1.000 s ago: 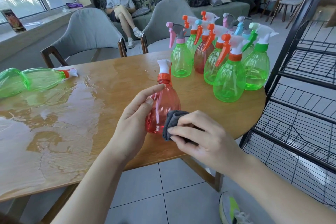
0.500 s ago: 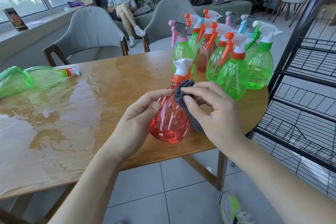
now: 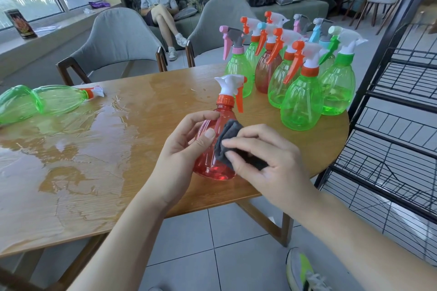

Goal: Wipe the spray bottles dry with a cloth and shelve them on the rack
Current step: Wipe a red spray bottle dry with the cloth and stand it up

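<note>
Spray bottles: two green ones [image 3: 47, 101] lying on wet counter [image 3: 94, 160] at far left. Left hand [image 3: 182, 156] grips red bottle [image 3: 212, 149] at near edge, fingers wrapped round its body. Right hand [image 3: 267, 165] pinches grey cloth [image 3: 229, 142] against it. Upright cluster of bottles [image 3: 300, 82] behind; black wire rack [image 3: 397, 125] far right.
</note>
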A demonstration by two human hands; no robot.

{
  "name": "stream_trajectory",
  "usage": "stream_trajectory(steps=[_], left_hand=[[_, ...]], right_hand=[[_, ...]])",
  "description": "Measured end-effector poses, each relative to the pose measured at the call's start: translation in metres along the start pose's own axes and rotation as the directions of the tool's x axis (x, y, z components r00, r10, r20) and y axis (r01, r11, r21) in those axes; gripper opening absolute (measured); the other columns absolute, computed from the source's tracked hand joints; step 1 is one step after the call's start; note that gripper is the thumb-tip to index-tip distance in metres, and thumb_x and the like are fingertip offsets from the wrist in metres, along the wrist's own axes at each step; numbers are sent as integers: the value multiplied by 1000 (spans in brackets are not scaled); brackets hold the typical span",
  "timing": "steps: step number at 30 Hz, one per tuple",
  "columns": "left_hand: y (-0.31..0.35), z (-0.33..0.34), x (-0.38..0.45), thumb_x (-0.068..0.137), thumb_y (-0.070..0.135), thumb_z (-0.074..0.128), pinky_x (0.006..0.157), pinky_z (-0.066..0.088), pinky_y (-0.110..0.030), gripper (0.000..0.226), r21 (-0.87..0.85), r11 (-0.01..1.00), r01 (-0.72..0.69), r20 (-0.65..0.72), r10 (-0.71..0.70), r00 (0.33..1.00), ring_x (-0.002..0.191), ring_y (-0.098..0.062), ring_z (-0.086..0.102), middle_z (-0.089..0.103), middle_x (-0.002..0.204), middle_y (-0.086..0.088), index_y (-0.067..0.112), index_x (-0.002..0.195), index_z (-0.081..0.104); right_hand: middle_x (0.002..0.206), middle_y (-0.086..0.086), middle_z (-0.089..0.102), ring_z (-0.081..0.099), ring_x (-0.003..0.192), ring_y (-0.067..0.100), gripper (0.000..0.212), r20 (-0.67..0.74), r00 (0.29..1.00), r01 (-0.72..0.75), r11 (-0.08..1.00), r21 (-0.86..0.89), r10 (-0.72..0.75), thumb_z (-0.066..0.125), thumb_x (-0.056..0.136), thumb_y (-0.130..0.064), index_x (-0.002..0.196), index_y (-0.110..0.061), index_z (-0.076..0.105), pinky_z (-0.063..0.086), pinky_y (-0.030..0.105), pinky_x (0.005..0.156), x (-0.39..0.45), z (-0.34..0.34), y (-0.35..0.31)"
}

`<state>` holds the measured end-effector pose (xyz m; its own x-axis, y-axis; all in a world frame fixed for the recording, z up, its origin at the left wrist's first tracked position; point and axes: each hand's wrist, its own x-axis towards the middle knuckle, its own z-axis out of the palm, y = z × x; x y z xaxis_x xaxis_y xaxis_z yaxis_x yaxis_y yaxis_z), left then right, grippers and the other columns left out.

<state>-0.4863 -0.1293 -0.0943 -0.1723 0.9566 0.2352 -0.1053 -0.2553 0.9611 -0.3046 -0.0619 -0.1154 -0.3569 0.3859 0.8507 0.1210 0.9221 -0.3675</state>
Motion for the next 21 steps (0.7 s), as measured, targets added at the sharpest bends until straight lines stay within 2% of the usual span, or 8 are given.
stream_trajectory(steps=[3, 5, 8, 12, 15, 17, 21], left_hand=[[0, 2, 0, 95, 31, 66, 68, 55, -23, 25, 19, 1000, -9, -31, 9, 999, 86, -16, 68, 73, 111, -7, 31, 119, 71], [0, 1, 0, 94, 31, 69, 67, 56, -23, 26, 31, 999, -6, -44, 8, 999, 88, -18, 69, 73, 110, -9, 32, 120, 70], [-1, -2, 0, 94, 31, 69, 70, 58, -29, 29, 22, 1000, 5, -46, -4, 999, 92, -25, 70, 72, 114, -14, 32, 123, 69], [0, -4, -1, 93, 29, 69, 68, 59, -31, 35, -71, 997, 21, -54, -25, 998, 89, -28, 70, 72, 112, -17, 27, 127, 67], [2, -10, -4, 91, 31, 68, 69, 60, -32, 37, -74, 997, 23, -12, -24, 1000, 90, -27, 71, 72, 117, -17, 25, 128, 67], [3, -14, -5, 93, 27, 67, 75, 61, -34, 34, -58, 998, 18, 37, -16, 999, 98, -28, 72, 71, 126, -17, 25, 127, 67], [3, -24, -8, 96, 24, 65, 93, 57, -44, 32, 15, 1000, -8, 117, 6, 993, 118, -35, 67, 67, 137, -15, 26, 127, 69]], right_hand=[[95, 8, 69, 65, 86, 26, 8, 98, 985, 145, 989, -21, -142, 76, 94, -5, 100, -4, 81, 53, 32, 84, -8, 3, -3], [94, 8, 69, 63, 86, 25, 9, 144, 969, 211, 976, -63, -200, 73, 96, -6, 99, -6, 81, 53, 32, 82, -12, 4, -3], [94, 9, 69, 65, 86, 26, 9, 144, 966, 230, 969, -92, -216, 73, 97, -8, 101, -6, 81, 54, 32, 81, -14, 3, 0], [95, 11, 69, 66, 85, 26, 9, 113, 974, 205, 977, -62, -197, 73, 96, -6, 102, -4, 81, 55, 33, 82, -16, 3, 3], [96, 11, 69, 66, 86, 25, 10, 88, 982, 173, 984, -44, -169, 74, 96, -6, 103, -3, 81, 55, 34, 83, -15, 5, 2], [98, 11, 69, 67, 87, 26, 11, 46, 990, 132, 991, -35, -130, 75, 95, -6, 104, -2, 81, 55, 34, 84, -10, 6, 1], [102, 10, 68, 67, 96, 16, 14, -82, 996, -33, 999, -20, 31, 74, 95, -7, 107, -4, 80, 51, 22, 91, 10, 6, 0]])
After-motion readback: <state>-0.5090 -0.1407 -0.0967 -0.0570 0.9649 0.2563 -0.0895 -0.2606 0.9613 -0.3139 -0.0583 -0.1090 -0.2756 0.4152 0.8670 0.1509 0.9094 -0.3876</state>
